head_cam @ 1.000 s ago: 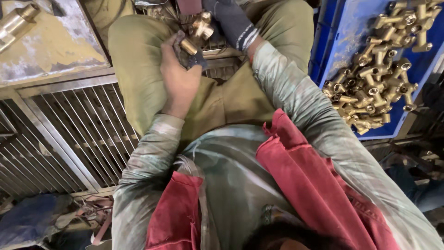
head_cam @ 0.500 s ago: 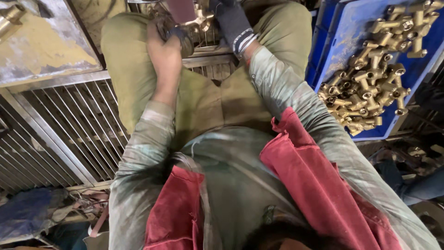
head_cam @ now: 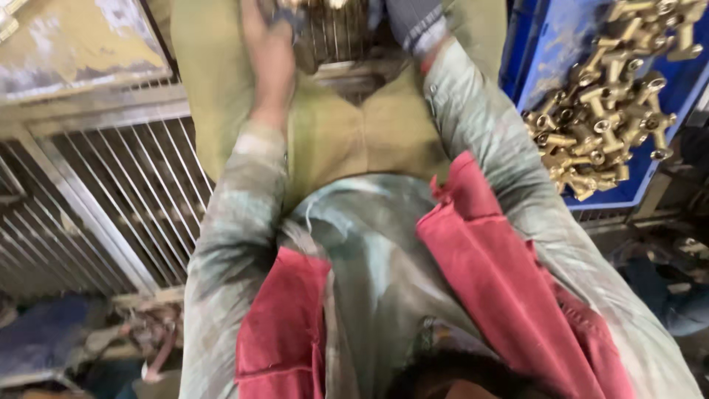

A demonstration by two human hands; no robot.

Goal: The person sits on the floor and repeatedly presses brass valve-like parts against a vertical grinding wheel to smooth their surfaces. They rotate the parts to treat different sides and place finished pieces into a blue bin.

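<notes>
Head view: left hand (head_cam: pixel 267 63) blurred, right hand (head_cam: pixel 413 21) cropped at top edge.

Golden brass T-shaped fittings (head_cam: pixel 602 122) fill a bright blue plastic crate (head_cam: pixel 546 52) at right. Olive-green cloth trousers (head_cam: pixel 332 133), a red fabric vest (head_cam: pixel 509 273), pale grey-green sleeves (head_cam: pixel 229 244), a dark knit glove with white stripes (head_cam: pixel 415 21).

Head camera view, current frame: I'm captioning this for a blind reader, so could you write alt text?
Seen from above, a seated person reaches both arms forward; the bare left hand and gloved right hand meet at the blurred top edge, what they hold cut off. A blue crate of brass fittings sits to the right and a metal grate to the left.
</notes>
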